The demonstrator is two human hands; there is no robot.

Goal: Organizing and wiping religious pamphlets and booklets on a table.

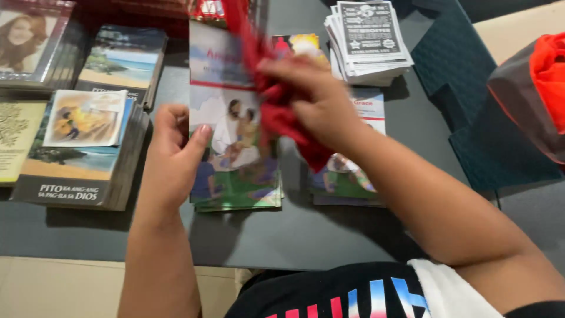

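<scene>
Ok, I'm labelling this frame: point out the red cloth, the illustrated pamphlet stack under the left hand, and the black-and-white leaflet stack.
Red cloth (282, 115), head view, bunched middle.
Illustrated pamphlet stack (238, 171), head view, top cover's lower half.
Black-and-white leaflet stack (369, 35), head view, top sheet's centre.

The left hand (173, 150) grips the left edge of a stack of illustrated leaflets (235, 141) lying on a dark table (306, 235), thumb pressed on the top sheet. The right hand (315, 103) holds a bunched red cloth (276, 112) over that stack. A second leaflet pile (347, 182) lies just beside it, partly under the forearm. Booklets (82, 147) sit at the left, black-and-white flyers (368, 38) at the top.
</scene>
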